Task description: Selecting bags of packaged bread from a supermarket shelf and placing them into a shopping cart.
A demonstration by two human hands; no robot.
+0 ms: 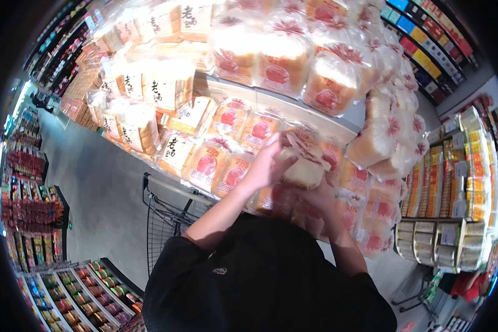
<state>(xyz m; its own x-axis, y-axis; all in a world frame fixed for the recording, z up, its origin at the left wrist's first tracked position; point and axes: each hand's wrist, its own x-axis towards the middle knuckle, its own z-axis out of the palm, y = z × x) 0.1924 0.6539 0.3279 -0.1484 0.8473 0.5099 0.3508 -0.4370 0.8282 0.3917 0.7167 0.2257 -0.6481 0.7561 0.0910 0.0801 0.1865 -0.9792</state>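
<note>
Between my hands is a clear-bagged loaf of bread point(302, 172), held over the lower part of a bread display. My left hand point(270, 162) grips the gathered top and left side of the bag. Beneath the loaf's lower right side, my right hand point(318, 191) supports it; its fingers are partly hidden. Bagged loaves with a red round print point(206, 164) lie in rows around both hands. Larger bagged loaves point(277, 72) stand on the raised tier beyond, and loaves with black writing point(166, 93) are piled at the left.
A wire shopping cart point(176, 193) stands against the display at my left. Grey floor point(103, 186) shows beyond it. Shelves of jars point(85, 294) are at the lower left, a rack of packaged goods point(444, 186) at the right. A person in red point(467, 286) is at the lower right.
</note>
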